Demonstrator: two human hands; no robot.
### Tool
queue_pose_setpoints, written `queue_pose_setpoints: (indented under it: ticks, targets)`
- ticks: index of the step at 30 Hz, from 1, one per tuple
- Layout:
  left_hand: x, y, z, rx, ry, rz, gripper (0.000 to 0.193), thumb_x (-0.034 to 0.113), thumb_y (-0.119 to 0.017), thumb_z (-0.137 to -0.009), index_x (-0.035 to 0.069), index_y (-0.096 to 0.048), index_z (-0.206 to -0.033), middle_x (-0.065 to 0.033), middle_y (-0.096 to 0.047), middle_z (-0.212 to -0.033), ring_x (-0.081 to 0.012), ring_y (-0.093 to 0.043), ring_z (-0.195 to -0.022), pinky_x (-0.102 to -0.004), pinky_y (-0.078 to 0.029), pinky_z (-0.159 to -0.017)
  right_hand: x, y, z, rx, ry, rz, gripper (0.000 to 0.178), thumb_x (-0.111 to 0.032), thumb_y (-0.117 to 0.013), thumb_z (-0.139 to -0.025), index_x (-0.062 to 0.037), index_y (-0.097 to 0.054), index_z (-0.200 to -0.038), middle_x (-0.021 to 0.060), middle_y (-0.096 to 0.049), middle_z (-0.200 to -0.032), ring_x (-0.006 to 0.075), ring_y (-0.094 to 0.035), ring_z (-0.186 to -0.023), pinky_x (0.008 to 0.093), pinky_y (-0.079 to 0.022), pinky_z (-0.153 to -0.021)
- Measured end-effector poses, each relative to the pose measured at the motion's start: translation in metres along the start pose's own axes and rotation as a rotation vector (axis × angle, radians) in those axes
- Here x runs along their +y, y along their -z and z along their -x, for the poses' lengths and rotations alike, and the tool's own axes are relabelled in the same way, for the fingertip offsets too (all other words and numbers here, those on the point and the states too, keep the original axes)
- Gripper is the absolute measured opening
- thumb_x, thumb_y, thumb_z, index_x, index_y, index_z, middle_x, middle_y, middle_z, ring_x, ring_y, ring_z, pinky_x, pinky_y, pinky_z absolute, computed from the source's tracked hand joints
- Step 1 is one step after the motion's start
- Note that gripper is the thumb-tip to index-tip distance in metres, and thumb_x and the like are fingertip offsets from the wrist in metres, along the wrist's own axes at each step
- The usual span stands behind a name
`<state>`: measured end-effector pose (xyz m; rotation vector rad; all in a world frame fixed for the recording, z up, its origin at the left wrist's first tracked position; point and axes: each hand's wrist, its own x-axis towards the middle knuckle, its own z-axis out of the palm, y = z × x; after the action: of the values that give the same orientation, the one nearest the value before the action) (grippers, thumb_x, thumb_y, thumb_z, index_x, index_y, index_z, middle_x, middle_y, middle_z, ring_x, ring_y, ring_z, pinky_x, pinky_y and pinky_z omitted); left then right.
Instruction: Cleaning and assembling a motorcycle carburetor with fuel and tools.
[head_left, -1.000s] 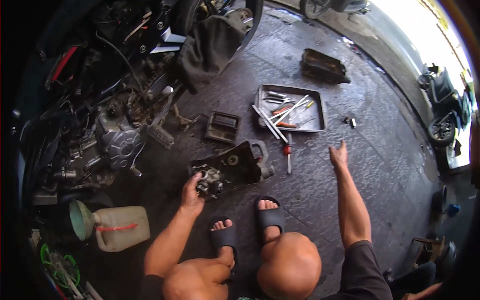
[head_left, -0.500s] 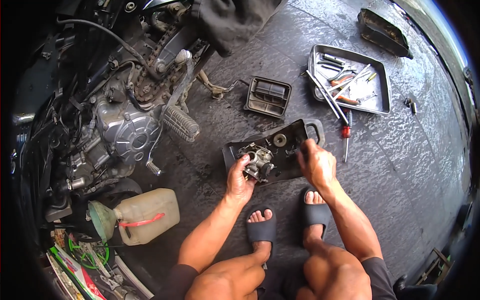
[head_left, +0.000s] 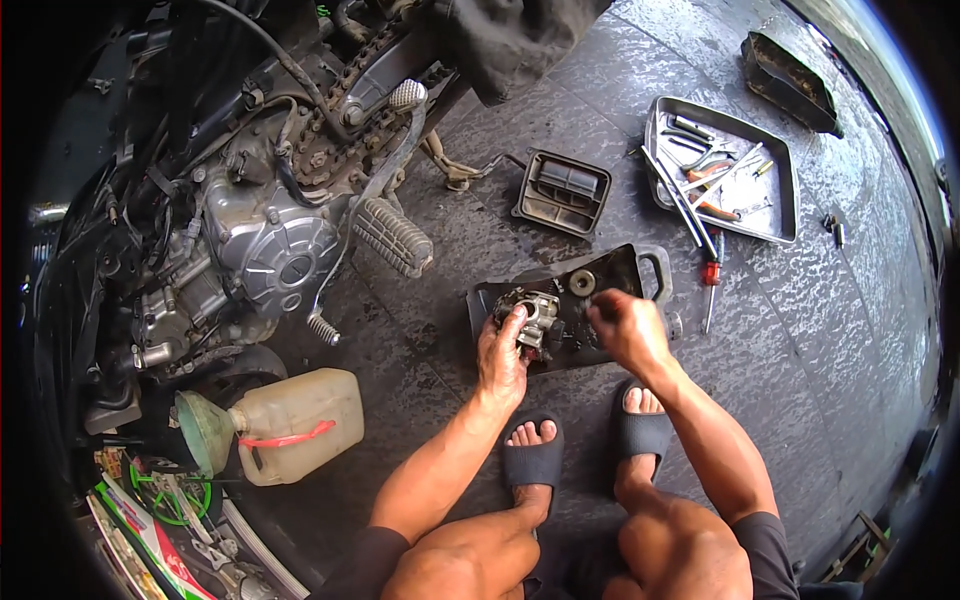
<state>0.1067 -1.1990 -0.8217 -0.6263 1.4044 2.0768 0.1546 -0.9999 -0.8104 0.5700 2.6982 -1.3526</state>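
My left hand (head_left: 502,360) is wrapped round a metal throttle body (head_left: 540,318), its thumb lying on top. The part has a round bore and a black fitting on its right side. It is held over the left half of a black tray (head_left: 515,268) with a handle at its right end. My right hand (head_left: 632,332) hovers above the tray's right half, fingers curled together and slightly blurred. Whatever they pinch is hidden. A round metal ring (head_left: 582,283) lies in the tray between the hands, with small dark parts near it.
A motorcycle engine (head_left: 270,250) with a footpeg (head_left: 392,238) fills the left. Beyond the tray lies an open black box (head_left: 563,193). A metal tool tray (head_left: 790,205) and a red-handled screwdriver (head_left: 711,285) are at right. A jug (head_left: 310,425) with a green funnel (head_left: 205,430) lies lower left.
The whole view has shifted, so most things appear further right. My right hand has moved left from beside the tray's handle, closer to the throttle body. The left hand keeps its hold.
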Motion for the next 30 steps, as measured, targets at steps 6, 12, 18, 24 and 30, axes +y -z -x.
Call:
queue_pose_setpoints:
  ticks: [6, 12, 18, 24, 30]
  targets:
    - [-0.017, -0.018, 0.001, 0.217, -0.167, -0.052, 0.050, 0.029, -0.076, -0.091, 0.002, -0.052, -0.126, -0.0055, -0.064, -0.108, -0.0110, -0.061, -0.090, -0.0285, -0.052, -0.074, -0.043, -0.006, 0.010, -0.051, -0.368, -0.759, 0.022, -0.018, -0.069, -0.093, 0.0030, -0.072, -0.097, 0.0080, -0.071, -0.071, 0.0122, -0.066, -0.062, 0.0286, -0.052, -0.057]
    - [-0.022, -0.021, 0.006, 0.220, -0.260, -0.139, 0.053, 0.026, -0.076, -0.091, -0.002, -0.049, -0.128, -0.0085, -0.060, -0.111, -0.0166, -0.059, -0.099, -0.0306, -0.051, -0.084, -0.049, -0.018, 0.021, 0.051, -0.332, -0.849, 0.018, -0.011, -0.069, -0.094, 0.0057, -0.070, -0.097, 0.0055, -0.071, -0.078, 0.0083, -0.063, -0.066, 0.0255, -0.053, -0.059]
    - [-0.019, -0.021, -0.003, 0.243, -0.352, -0.191, 0.055, 0.025, -0.076, -0.091, -0.002, -0.048, -0.130, -0.0100, -0.060, -0.114, -0.0164, -0.059, -0.099, -0.0307, -0.050, -0.086, -0.055, -0.027, 0.030, 0.148, -0.275, -0.890, 0.017, -0.011, -0.069, -0.093, 0.0054, -0.070, -0.097, 0.0060, -0.071, -0.077, 0.0088, -0.065, -0.068, 0.0255, -0.054, -0.062]
    - [-0.013, -0.015, -0.005, 0.196, -0.324, -0.086, 0.053, 0.022, -0.077, -0.089, 0.000, -0.049, -0.129, -0.0067, -0.062, -0.109, -0.0130, -0.062, -0.092, -0.0271, -0.053, -0.077, -0.025, -0.020, 0.009, 0.264, -0.124, -0.725, 0.019, -0.014, -0.070, -0.092, 0.0039, -0.071, -0.098, 0.0068, -0.074, -0.080, 0.0090, -0.066, -0.072, 0.0272, -0.054, -0.067]
    - [0.003, 0.003, -0.008, 0.105, -0.058, 0.097, 0.034, 0.036, -0.063, -0.092, 0.012, -0.062, -0.116, -0.0032, -0.067, -0.107, -0.0175, -0.065, -0.097, -0.0380, -0.053, -0.084, 0.018, -0.006, -0.024, -0.162, 0.083, 0.401, 0.015, -0.015, -0.060, -0.089, -0.0046, -0.069, -0.096, 0.0220, -0.070, -0.090, 0.0400, -0.069, -0.085, 0.0476, -0.056, -0.077]
